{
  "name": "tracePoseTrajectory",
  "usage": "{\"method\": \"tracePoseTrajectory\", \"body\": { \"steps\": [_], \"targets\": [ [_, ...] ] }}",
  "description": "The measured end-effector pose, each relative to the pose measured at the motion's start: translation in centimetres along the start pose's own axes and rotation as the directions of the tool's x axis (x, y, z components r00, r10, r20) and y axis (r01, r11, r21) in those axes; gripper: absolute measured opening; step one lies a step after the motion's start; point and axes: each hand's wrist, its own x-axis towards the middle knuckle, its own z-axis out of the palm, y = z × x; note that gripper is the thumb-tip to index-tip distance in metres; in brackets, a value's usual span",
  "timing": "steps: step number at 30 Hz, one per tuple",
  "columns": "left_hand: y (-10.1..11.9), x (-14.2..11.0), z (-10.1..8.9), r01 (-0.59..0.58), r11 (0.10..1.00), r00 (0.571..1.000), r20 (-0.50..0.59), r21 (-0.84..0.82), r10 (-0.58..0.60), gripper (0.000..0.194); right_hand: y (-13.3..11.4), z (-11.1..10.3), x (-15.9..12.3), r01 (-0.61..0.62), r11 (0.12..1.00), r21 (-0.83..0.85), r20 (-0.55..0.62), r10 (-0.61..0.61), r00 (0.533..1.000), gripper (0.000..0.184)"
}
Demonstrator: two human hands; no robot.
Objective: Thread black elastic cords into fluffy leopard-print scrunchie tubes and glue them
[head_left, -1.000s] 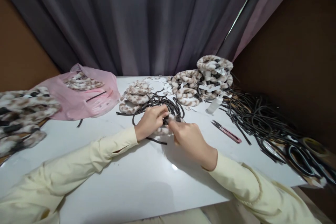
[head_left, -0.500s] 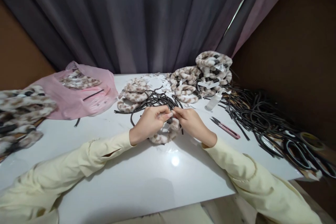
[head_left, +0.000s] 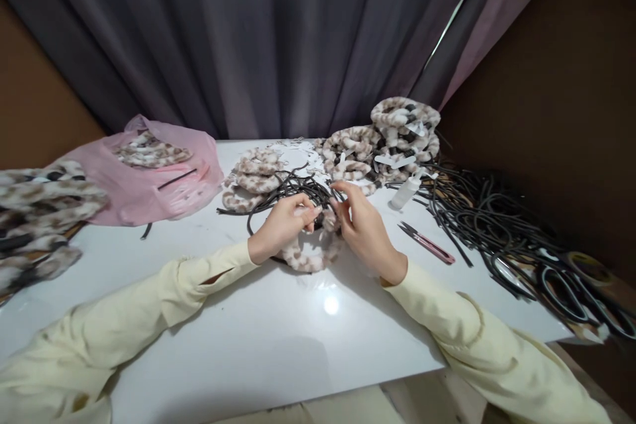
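A furry white ring with brown spots lies on the table below my hands, with a dark part near its top between them. My left hand is closed at the ring's upper left, its thumb and forefinger pressed together; exactly what is pinched is hard to see. On the other side, my right hand has its forefinger and thumb apart, with fingertips close to the ring's upper right. Just behind the hands is a bundle of black cords.
Furry rings are stacked at back left and back right. A pink plastic bag lies left. To the right are a small clear bottle, thread snips and a heap of black cords by large scissors.
My fingertips, which met over the ring, have separated. My right hand has opened and its forefinger has lifted; the left has shifted slightly, keeping its pinch.
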Motion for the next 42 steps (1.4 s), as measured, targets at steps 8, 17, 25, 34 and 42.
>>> {"method": "tracePoseTrajectory", "body": {
  "steps": [8,17,25,34,42],
  "targets": [
    [-0.4,1.6,-0.9,0.255,0.782,0.954,0.015,-0.569,-0.300,0.020,-2.0,0.4,-1.9,-0.071,0.994,0.081,0.077,0.065,0.995,0.037],
    [1.8,1.5,-1.5,0.447,0.645,0.888,0.219,-0.620,-0.405,0.024,-0.9,2.5,-1.2,-0.281,0.859,0.428,0.366,0.120,0.923,0.049],
    [1.1,1.4,-1.3,0.466,0.668,0.883,0.262,-0.580,-0.389,0.020,-1.1,2.6,-0.2,-0.408,0.573,0.711,0.369,0.190,0.910,0.016],
    [-0.4,0.5,-0.5,-0.046,0.999,0.990,-0.134,-0.003,0.045,0.016,-0.9,2.4,-0.3,-0.475,0.674,0.566,0.427,0.254,0.868,0.031],
    [-0.2,0.3,-0.3,-0.216,0.883,0.930,-0.188,0.417,0.317,0.008,-1.4,1.7,-0.6,-0.289,0.881,0.374,0.311,0.175,0.934,0.031]
  ]
}}
